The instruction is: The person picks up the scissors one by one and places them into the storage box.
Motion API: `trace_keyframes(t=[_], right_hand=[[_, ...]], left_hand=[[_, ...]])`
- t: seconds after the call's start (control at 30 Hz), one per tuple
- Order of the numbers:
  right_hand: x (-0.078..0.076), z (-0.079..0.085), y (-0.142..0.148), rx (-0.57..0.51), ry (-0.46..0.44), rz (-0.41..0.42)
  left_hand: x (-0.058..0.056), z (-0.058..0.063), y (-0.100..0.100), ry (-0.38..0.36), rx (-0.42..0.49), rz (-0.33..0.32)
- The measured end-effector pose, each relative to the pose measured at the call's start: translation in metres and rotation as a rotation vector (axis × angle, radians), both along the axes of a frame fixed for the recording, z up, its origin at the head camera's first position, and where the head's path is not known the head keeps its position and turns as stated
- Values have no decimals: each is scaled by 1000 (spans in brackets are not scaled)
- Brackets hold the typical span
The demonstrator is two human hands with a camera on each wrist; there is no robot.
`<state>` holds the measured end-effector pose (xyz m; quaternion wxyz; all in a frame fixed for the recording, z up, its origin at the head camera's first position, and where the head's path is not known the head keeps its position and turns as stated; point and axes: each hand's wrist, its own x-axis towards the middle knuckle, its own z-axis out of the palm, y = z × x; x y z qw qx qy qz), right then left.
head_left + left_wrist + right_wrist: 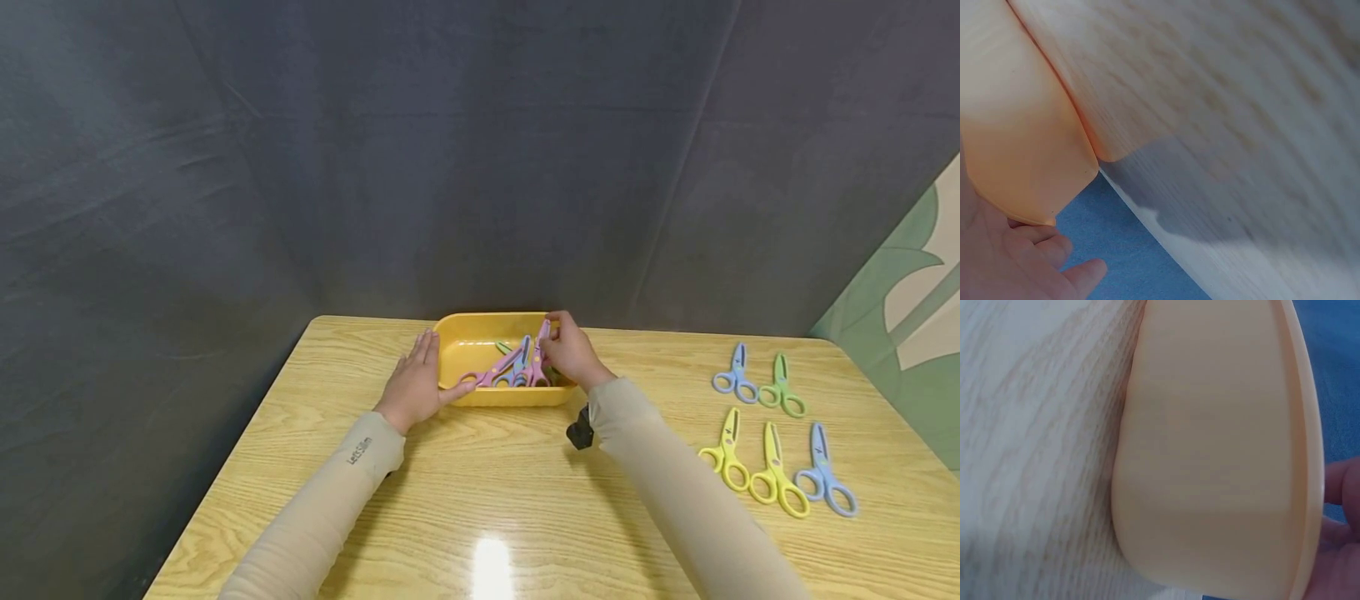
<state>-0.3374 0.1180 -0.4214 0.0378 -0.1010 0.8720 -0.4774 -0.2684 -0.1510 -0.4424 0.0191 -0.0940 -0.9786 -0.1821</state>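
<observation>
A yellow plastic bin [465,398] stands at the table's back edge with several children's scissors inside. Among them lie purple scissors [495,371], blue scissors [519,367] and partly covered green scissors [502,347]. My left hand [415,385] rests against the bin's left end, fingers straight and thumb over the front rim. Reaching over the right end, my right hand [572,350] pinches a second pair of purple scissors [537,367] near the blades. In the right wrist view the bin's outer wall [1210,437] hides most of that hand.
On the right of the wooden table [450,500] several scissors lie apart in two rows: small blue scissors [738,377] and green scissors [782,387] behind, two yellow scissors [729,454] and larger blue scissors [822,475] in front. A dark curtain [480,167] hangs behind.
</observation>
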Motion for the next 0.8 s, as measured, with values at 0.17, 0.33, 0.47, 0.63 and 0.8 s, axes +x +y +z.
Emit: trace_keyframes(t=[0.17, 0.33, 0.47, 0.63, 0.8], right_hand=[[-2, 1, -2, 25, -36, -32], [-5, 0, -6, 9, -71, -30], [-5, -1, -9, 7, -82, -31], [-6, -4, -13, -13, -105, -27], [-8, -8, -15, -51, -142, -19]], left_hand=[[-1, -1, 0, 13, -4, -4], [-1, -1, 0, 22, -8, -3], [0, -1, 0, 19, -8, -3], [0, 0, 1, 4, -9, 4], [0, 0, 1, -8, -10, 7]])
